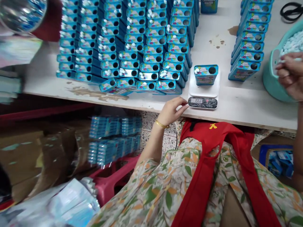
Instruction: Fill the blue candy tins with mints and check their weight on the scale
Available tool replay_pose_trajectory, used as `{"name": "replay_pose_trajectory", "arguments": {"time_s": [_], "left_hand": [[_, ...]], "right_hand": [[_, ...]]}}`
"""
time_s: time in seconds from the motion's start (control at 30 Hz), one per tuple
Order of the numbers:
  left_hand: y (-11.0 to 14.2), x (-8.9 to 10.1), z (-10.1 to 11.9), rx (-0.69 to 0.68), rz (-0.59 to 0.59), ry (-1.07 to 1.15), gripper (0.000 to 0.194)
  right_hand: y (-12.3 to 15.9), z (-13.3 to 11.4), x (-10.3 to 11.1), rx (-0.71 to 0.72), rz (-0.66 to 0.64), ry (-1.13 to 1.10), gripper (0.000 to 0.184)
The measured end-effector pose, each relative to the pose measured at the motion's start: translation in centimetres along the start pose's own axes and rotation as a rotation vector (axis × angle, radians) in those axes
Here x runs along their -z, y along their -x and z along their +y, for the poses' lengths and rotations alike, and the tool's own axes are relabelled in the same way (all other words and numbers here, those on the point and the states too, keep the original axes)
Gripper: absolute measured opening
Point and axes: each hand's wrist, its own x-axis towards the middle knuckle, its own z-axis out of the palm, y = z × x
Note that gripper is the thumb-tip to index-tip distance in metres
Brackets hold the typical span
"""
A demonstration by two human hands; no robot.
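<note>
My left hand (pixel 174 110) rests at the table's front edge, fingers loosely bent and thumb apart from the index finger, with nothing between them. Its fingertips are at the left side of a small white digital scale (pixel 204 91), whose display shows lit digits. On the scale stands a blue tin (pixel 205 75) with a round dark opening and some white candies on its top. My right hand (pixel 292 75) is over the rim of a turquoise bowl (pixel 272 77) at the right. Its fingers are closed, with small white candies (pixel 280 64) at the fingertips.
Rows of blue tins (pixel 132 47), many topped with white candies, fill the table's left side. Another row of tins (pixel 252 44) stands between scale and bowl. Black scissors (pixel 291 12) lie at the back right. Below the table are a red stool (pixel 113 176) and stacked blue packs (pixel 113 142).
</note>
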Motion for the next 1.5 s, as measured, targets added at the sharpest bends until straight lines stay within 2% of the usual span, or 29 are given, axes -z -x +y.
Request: {"name": "replay_pose_trajectory", "arguments": {"time_s": [0.03, 0.1, 0.17, 0.23, 0.33, 0.47, 0.53, 0.67, 0.77, 1.03, 1.33, 1.5], "left_hand": [[0.2, -0.1, -0.2, 0.008, 0.002, 0.011, 0.023], [0.4, -0.3, -0.4, 0.013, 0.008, 0.027, 0.023], [0.6, -0.5, -0.5, 0.012, 0.023, 0.033, 0.023], [0.7, -0.8, -0.7, 0.006, 0.049, 0.04, 0.021], [0.3, -1.3, -0.6, -0.016, 0.156, 0.069, 0.018], [-2.5, -1.2, 0.5, -0.054, 0.345, 0.04, 0.024], [-4.7, -0.6, 1.2, -0.08, 0.379, -0.019, 0.025], [-8.8, 1.2, 2.0, -0.089, 0.296, -0.148, 0.027], [-10.5, 2.0, 1.9, -0.083, 0.226, -0.215, 0.026], [-11.5, 2.0, 2.4, -0.097, 0.145, -0.29, 0.017], [-14.1, 0.7, 3.3, -0.189, 0.048, -0.287, 0.019], [-14.1, 0.9, 3.5, -0.174, 0.031, -0.286, 0.021]], "right_hand": [[0.4, -1.8, -2.4, -0.002, -0.083, -0.127, 0.006], [0.8, -4.6, -6.5, -0.097, -0.165, -0.17, 0.007], [0.6, -6.2, -9.5, -0.164, -0.244, -0.146, 0.008], [0.1, -6.8, -11.4, -0.167, -0.311, -0.13, 0.007], [-0.4, -6.9, -12.9, -0.157, -0.359, -0.147, 0.008], [-0.2, -6.3, -13.2, -0.301, -0.351, -0.285, 0.011], [0.3, -5.5, -13.0, -0.348, -0.344, -0.36, 0.008], [1.8, -3.0, -12.8, -0.404, -0.362, -0.476, 0.012], [2.9, -0.8, -13.2, -0.461, -0.396, -0.534, 0.019], [4.4, 2.5, -15.1, -0.496, -0.473, -0.633, 0.04], [5.2, 4.2, -15.4, -0.489, -0.512, -0.68, 0.038], [5.6, 4.8, -14.9, -0.484, -0.501, -0.697, 0.038]]}}
